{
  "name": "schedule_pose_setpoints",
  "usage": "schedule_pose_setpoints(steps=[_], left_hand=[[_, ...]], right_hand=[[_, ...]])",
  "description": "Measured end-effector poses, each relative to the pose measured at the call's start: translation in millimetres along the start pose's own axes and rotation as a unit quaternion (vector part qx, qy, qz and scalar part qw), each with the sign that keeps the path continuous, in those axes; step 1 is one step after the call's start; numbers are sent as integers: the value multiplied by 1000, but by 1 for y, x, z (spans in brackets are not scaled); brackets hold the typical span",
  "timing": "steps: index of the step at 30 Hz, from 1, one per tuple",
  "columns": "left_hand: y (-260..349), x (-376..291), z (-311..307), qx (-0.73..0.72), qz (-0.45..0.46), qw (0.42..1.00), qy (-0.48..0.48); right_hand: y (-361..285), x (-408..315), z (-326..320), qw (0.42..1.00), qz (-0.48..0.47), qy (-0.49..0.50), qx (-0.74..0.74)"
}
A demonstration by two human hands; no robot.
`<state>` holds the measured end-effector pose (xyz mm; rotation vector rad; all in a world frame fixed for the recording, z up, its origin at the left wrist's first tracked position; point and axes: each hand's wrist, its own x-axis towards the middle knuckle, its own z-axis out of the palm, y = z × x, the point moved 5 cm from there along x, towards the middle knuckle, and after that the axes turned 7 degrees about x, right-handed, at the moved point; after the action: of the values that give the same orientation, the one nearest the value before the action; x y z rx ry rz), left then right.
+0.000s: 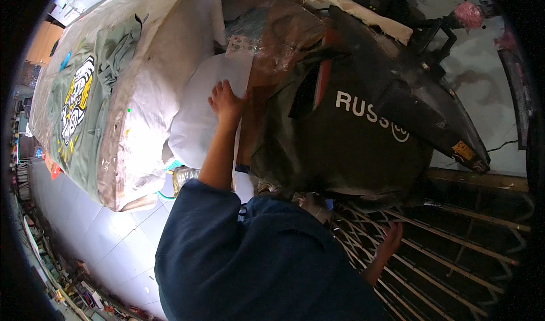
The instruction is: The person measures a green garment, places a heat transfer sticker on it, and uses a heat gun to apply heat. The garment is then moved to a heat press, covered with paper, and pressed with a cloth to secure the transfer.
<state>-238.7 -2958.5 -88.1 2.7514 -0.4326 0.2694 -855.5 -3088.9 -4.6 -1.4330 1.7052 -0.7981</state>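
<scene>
My left hand [228, 101] lies over a translucent white sheet [204, 95], fingers slightly bent and apart; no firm grip shows. Just right of that sheet is a brown board [259, 80], partly under crumpled clear plastic [283, 35]. A dark garment [340, 150] with pale lettering is draped to the right of the board. My right hand [389, 240] is low at the right, beside the folding metal lattice [447, 246], its fingers extended and nothing seen in it. On the covered table at the left, a grey-green garment [91, 86] with a cartoon print lies spread out.
The table's pale cover [162, 52] hangs over its near edge. A black, pointed panel [430, 108] with an orange sticker rests over the dark garment. A cream cloth strip [362, 12] lies at the top. Assorted items line the tiled floor's [106, 235] far left edge.
</scene>
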Motion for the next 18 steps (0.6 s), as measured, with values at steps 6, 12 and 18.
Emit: schedule_pose_setpoints(steps=[6,12,18], left_hand=[[-24,-41,22,87,75,991,-67],[-31,-32,-8,76,132,988,18],[-36,-64,-141,-5,178,980,84]], right_hand=[[15,5,16,997,-28,-62,31],[25,-14,17,994,-35,-60,89],[35,-77,-10,990,-105,-7,89]])
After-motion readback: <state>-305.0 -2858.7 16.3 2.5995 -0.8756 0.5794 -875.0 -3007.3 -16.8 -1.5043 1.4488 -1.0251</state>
